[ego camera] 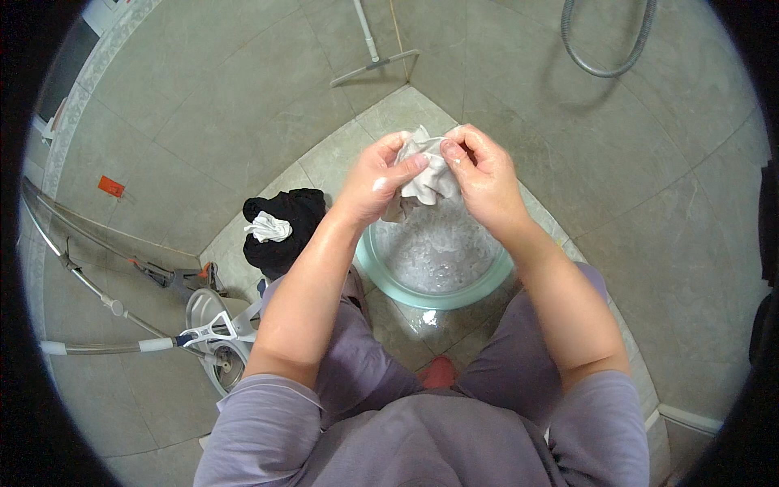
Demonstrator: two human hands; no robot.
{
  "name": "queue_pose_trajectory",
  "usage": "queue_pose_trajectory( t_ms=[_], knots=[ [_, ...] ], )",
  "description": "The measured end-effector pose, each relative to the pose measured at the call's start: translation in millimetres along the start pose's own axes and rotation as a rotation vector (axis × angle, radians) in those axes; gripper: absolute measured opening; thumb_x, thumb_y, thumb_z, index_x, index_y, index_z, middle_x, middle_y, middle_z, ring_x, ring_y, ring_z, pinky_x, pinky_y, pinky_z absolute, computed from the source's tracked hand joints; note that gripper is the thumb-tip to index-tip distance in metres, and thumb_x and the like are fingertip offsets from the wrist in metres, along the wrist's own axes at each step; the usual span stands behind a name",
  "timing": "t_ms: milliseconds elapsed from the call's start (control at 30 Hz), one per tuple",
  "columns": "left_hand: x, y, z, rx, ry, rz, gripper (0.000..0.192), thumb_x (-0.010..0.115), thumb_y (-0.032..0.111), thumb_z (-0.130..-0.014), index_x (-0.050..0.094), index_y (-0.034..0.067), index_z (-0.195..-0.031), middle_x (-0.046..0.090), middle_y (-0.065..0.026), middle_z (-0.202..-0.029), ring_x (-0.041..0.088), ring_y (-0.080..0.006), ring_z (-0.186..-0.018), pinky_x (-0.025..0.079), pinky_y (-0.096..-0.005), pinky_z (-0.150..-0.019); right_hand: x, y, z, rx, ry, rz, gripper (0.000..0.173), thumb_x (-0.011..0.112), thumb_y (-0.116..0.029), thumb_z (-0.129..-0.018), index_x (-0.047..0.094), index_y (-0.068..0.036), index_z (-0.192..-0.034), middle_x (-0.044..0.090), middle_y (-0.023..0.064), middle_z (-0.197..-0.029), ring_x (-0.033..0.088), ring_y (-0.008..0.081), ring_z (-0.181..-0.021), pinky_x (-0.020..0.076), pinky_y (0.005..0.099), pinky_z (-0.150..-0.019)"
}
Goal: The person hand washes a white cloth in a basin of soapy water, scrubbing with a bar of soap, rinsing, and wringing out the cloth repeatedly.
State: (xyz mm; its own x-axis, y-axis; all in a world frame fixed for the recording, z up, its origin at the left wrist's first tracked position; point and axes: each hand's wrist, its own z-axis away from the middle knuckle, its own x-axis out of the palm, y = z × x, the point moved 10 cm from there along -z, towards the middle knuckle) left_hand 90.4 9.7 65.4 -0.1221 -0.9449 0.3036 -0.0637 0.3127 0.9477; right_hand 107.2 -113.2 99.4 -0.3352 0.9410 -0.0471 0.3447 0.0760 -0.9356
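Above a pale green basin (420, 298) of sudsy water, both my hands hold a wet, crumpled white cloth (431, 176). My left hand (377, 176) grips its left side, thumb across the front. My right hand (487, 173) pinches its upper right edge between thumb and fingers. Suds cling to both hands. Left of the basin, a black cloth bundle (304, 213) lies on the tiled floor, and a small crumpled white cloth (269, 227) rests on top of it.
A squeegee (374, 65) leans at the wall corner ahead. A grey hose (602, 72) hangs in a loop at upper right. At left stand a mop bucket (210, 310), a white-handled mop (216, 332) and metal poles (91, 292). Tiled walls enclose the corner on both sides.
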Motion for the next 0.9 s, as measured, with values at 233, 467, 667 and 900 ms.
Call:
queue_pose_trajectory(
  t_ms=[233, 467, 667, 900],
  knots=[
    [-6.0, -7.1, -1.4, -0.020, 0.055, 0.145, 0.015, 0.055, 0.012, -0.089, 0.055, 0.002, -0.100, 0.062, -0.0065, -0.092, 0.059, -0.0132, -0.082, 0.048, -0.0270, -0.073, -17.4, -54.4, -2.7, -0.493, -0.008, 0.634, 0.008, 0.060, -0.002, -0.077, 0.057, -0.003, -0.084, 0.058, 0.0150, -0.080, 0.057, 0.0343, -0.074, 0.0473, 0.0376, -0.065],
    [1.2, -7.6, -4.2, -0.074, 0.041, 0.188, 0.018, 0.054, 0.012, -0.089, 0.055, 0.001, -0.103, 0.062, -0.0068, -0.091, 0.060, -0.0142, -0.080, 0.049, -0.0276, -0.072, -2.4, -0.3, -6.2, -0.255, -0.161, 0.454, 0.013, 0.063, -0.010, -0.079, 0.056, -0.003, -0.087, 0.055, 0.0058, -0.084, 0.053, 0.0186, -0.072, 0.0439, 0.0287, -0.067],
    [-15.3, -5.4, -0.7, -0.024, 0.108, 0.068, 0.016, 0.055, 0.013, -0.089, 0.057, 0.003, -0.102, 0.062, -0.0046, -0.091, 0.060, -0.0125, -0.078, 0.048, -0.0266, -0.071, 29.5, 45.6, 8.9, 0.268, -0.312, -0.097, 0.021, 0.067, -0.017, -0.080, 0.055, -0.003, -0.090, 0.056, 0.0056, -0.087, 0.057, 0.0161, -0.083, 0.0467, 0.0297, -0.074],
    [-54.5, 13.4, -1.8, 0.201, 0.328, 0.096, 0.008, 0.053, 0.009, -0.089, 0.058, 0.005, -0.093, 0.061, -0.0018, -0.087, 0.057, -0.0118, -0.076, 0.046, -0.0269, -0.072, 1.3, 38.3, -0.9, 0.165, -0.222, 0.267, 0.014, 0.066, -0.011, -0.082, 0.055, -0.004, -0.087, 0.059, 0.0030, -0.079, 0.057, 0.0132, -0.075, 0.0458, 0.0325, -0.066]
  ],
)
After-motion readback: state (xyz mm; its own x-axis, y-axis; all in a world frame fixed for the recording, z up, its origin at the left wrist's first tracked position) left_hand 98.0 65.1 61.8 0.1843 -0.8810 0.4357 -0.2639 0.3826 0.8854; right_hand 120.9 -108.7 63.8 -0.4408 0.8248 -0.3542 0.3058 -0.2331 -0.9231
